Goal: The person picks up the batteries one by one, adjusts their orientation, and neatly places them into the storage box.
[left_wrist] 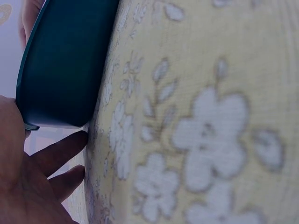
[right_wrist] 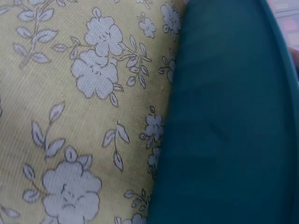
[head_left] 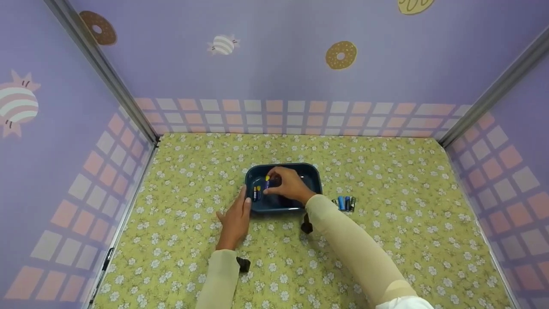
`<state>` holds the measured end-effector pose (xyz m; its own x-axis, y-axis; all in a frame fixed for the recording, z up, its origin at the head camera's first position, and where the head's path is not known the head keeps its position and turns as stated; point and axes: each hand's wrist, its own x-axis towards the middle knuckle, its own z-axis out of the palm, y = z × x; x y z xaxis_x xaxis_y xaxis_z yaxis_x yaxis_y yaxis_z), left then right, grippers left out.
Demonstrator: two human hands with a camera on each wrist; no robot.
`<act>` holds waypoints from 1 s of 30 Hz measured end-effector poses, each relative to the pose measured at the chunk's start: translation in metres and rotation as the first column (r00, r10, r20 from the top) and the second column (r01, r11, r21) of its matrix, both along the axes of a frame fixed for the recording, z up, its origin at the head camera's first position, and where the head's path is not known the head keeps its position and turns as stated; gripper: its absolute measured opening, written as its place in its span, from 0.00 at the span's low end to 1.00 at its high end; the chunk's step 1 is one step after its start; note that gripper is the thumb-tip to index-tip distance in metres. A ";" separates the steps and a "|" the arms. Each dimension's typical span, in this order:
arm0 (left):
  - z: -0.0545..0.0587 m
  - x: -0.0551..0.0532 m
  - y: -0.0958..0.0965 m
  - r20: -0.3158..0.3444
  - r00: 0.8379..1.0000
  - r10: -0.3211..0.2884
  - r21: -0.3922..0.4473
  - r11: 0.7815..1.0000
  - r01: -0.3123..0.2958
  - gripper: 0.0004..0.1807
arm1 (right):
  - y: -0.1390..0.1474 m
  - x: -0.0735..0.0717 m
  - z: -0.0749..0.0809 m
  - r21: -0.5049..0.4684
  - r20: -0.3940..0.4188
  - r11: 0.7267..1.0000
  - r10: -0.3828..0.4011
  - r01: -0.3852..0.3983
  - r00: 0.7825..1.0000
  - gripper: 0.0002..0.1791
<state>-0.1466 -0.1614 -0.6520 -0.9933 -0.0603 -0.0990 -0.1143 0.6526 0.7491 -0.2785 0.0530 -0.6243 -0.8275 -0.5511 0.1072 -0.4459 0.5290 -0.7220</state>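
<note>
A dark teal rectangular tray (head_left: 285, 210) stands on the flowered cloth. My right hand (head_left: 289, 182) reaches over it and pinches a purple battery with a yellow end (head_left: 267, 182) between thumb and fingers. Two more batteries (head_left: 257, 193) lie side by side inside the tray at its left end. At the left rim, my left hand (head_left: 236, 216) rests against the tray with its fingers extended. The left wrist view shows that hand (left_wrist: 32, 172) beside the tray's outer wall (left_wrist: 65, 70), some fingers spread near the cloth. In the right wrist view, the tray's wall (right_wrist: 229, 121) hides most of the right hand.
Several batteries (head_left: 347, 203) lie in a row on the cloth right of the tray, partly behind the right sleeve (head_left: 356, 244). Purple panels (head_left: 279, 77) with a checkered band enclose the flowered cloth (head_left: 184, 184) at the back and sides.
</note>
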 end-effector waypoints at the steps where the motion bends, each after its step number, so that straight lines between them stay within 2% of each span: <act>1: 0.000 0.000 0.000 0.002 1.000 0.002 0.002 1.000 -0.002 0.35 | -0.001 0.000 -0.002 0.003 -0.005 1.000 0.002 -0.002 1.000 0.31; 13: 0.001 -0.001 0.001 -0.021 1.000 -0.006 0.020 1.000 0.006 0.33 | -0.012 -0.001 -0.006 0.028 -0.027 0.998 0.059 -0.059 0.998 0.29; 30: -0.003 0.000 0.000 -0.017 1.000 0.001 0.017 1.000 -0.001 0.34 | -0.017 0.001 -0.016 0.119 0.030 0.993 0.015 -0.018 0.999 0.30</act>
<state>-0.1471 -0.1616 -0.6551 -0.9947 -0.0599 -0.0832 -0.1022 0.6395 0.7620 -0.2778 0.0356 -0.6399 -0.8200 -0.5722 0.0156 -0.4348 0.6049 -0.6671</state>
